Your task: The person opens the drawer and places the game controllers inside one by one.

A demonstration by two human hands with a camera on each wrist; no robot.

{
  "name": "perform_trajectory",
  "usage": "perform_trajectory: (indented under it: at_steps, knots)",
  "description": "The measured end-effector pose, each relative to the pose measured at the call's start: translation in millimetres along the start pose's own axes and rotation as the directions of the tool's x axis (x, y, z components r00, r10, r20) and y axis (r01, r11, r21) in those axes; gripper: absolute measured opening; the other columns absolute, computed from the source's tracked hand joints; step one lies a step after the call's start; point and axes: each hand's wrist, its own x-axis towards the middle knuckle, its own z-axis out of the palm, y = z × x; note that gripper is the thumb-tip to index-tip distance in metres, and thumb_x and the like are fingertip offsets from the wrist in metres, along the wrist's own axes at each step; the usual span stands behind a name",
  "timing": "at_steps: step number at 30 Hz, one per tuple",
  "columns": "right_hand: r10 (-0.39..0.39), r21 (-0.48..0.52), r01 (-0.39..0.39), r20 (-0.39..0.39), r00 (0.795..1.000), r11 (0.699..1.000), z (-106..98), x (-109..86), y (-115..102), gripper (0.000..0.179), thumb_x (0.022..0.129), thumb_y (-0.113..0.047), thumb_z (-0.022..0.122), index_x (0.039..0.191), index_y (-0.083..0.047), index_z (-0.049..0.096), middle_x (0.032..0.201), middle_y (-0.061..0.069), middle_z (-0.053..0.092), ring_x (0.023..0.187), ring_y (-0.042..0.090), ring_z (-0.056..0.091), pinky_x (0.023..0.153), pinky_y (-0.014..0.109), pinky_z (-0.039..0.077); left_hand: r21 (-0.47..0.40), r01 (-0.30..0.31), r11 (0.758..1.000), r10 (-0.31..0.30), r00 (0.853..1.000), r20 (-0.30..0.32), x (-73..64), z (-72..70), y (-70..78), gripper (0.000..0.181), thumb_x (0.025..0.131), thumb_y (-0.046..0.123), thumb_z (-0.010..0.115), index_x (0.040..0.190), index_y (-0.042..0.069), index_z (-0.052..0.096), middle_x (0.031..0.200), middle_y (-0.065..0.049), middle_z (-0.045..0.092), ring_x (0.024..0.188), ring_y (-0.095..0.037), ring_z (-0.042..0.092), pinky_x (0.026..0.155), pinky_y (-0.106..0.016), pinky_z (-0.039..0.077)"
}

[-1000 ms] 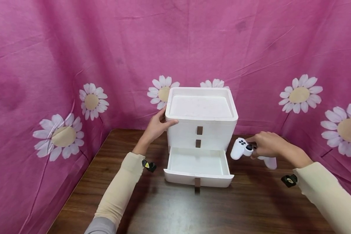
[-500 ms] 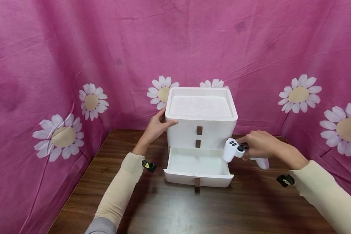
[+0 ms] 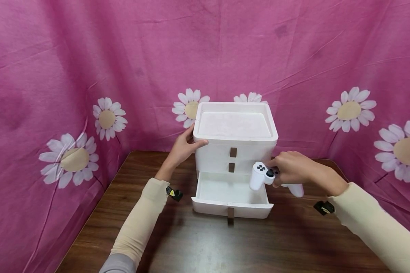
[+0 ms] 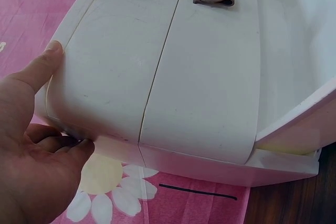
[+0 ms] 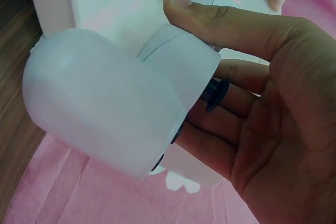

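A white game controller point(image 3: 257, 178) with black buttons and thumbsticks is held in my right hand point(image 3: 294, 167), by its middle. Its left grip overlaps the right side of the pulled-out bottom drawer point(image 3: 212, 206) in the head view. In the right wrist view the thumb and curled fingers go round the controller point(image 5: 100, 98). My left hand point(image 3: 182, 149) holds the upper left corner of the white drawer unit point(image 3: 213, 157). Its thumb lies on the front and its fingers bend against the side, as the left wrist view shows. The bottom drawer's inside is bare white.
Two upper drawers with brown pull tabs point(image 3: 233, 152) are closed. A shallow tray top point(image 3: 234, 125) forms the unit's upper face. The unit stands on a brown wooden table point(image 3: 150, 242). A pink curtain point(image 3: 140, 57) with daisies hangs behind and on both sides.
My right hand has carried the controller leftward, from beside the drawer unit to the open drawer's right side. The left hand and the drawer unit have stayed in place.
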Motion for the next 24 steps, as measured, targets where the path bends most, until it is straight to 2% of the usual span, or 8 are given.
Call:
perform_trajectory:
  at_steps: [5,12,17,24]
  knots:
    - [-0.005,0.003,0.005,-0.003,1.000,1.000,-1,7.2,-6,0.033,0.055,-0.031,0.088,0.071,-0.032,0.060,0.058,-0.017,0.049,0.054,0.003,0.045,0.052,0.026,0.035,-0.007,-0.002,1.000,0.002,1.000,0.000,0.5,0.2,-1.0,0.091,0.085,0.029,0.078,0.157,0.019,0.023,0.160,-0.004,0.032,0.140,-0.021,0.042,0.102,-0.039,0.050]
    - [-0.046,0.015,0.046,-0.012,0.999,0.999,-3,16.6,-15,0.034,0.055,-0.030,0.089,0.076,-0.032,0.063,0.065,-0.016,0.053,0.059,0.004,0.047,0.056,0.027,0.039,-0.006,0.003,1.000,-0.003,1.000,0.000,0.1,0.2,-0.3,0.091,0.085,0.028,0.078,0.157,0.018,0.023,0.159,-0.005,0.033,0.140,-0.022,0.043,0.101,-0.039,0.051]
    - [-0.070,0.039,0.070,-0.001,0.998,0.997,-2,24.5,-22,0.031,0.057,-0.030,0.089,0.076,-0.030,0.064,0.063,-0.016,0.054,0.057,0.004,0.046,0.054,0.025,0.038,-0.005,0.008,1.000,-0.008,1.000,0.001,-0.2,0.3,-0.9,0.091,0.085,0.028,0.078,0.157,0.018,0.023,0.159,-0.007,0.034,0.138,-0.023,0.045,0.097,-0.040,0.053]
    - [-0.135,0.033,0.135,-0.006,0.991,0.990,2,36.6,-29,0.032,0.056,-0.029,0.089,0.075,-0.028,0.063,0.059,-0.017,0.053,0.053,0.002,0.043,0.051,0.022,0.037,-0.012,-0.003,1.000,0.003,1.000,-0.001,1.0,0.3,-2.3,0.090,0.085,0.026,0.078,0.157,0.017,0.023,0.159,-0.006,0.032,0.139,-0.023,0.043,0.102,-0.040,0.050]
